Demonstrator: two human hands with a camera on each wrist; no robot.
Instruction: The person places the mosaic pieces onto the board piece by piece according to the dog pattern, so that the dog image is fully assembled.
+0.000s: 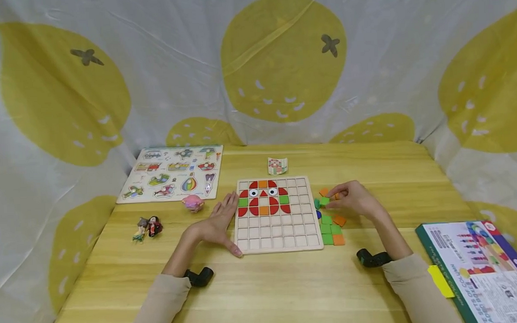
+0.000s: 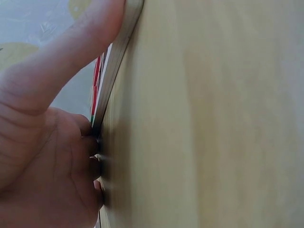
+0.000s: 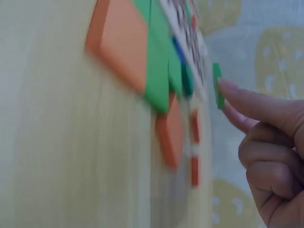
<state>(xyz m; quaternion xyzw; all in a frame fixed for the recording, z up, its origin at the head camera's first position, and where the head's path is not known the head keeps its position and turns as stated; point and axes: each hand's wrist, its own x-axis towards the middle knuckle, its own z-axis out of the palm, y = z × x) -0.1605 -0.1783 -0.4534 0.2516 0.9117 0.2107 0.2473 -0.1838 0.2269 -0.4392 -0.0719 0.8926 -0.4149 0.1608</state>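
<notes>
A wooden grid board [image 1: 278, 231] lies on the table, its upper left cells filled with red, orange, green and eye-patterned tiles that form a face-like figure. Along its left edge rests my left hand [image 1: 218, 223], fingers spread, the thumb at the near left corner. In the left wrist view the thumb touches the board's side [image 2: 116, 59]. My right hand [image 1: 357, 198] is just right of the board and pinches a green square tile [image 3: 218, 86] between thumb and index finger, raised above the table. Below it lie loose green tiles [image 1: 326, 229] and orange tiles [image 1: 339, 221].
Behind the board lies a small pattern card [image 1: 277, 166]. To the left are a vehicle puzzle board [image 1: 173, 174], a pink toy [image 1: 193, 203] and small figurines [image 1: 154, 226]. A printed box [image 1: 480, 272] with a yellow tab occupies the right side. Fruit-print cloth hangs around the table.
</notes>
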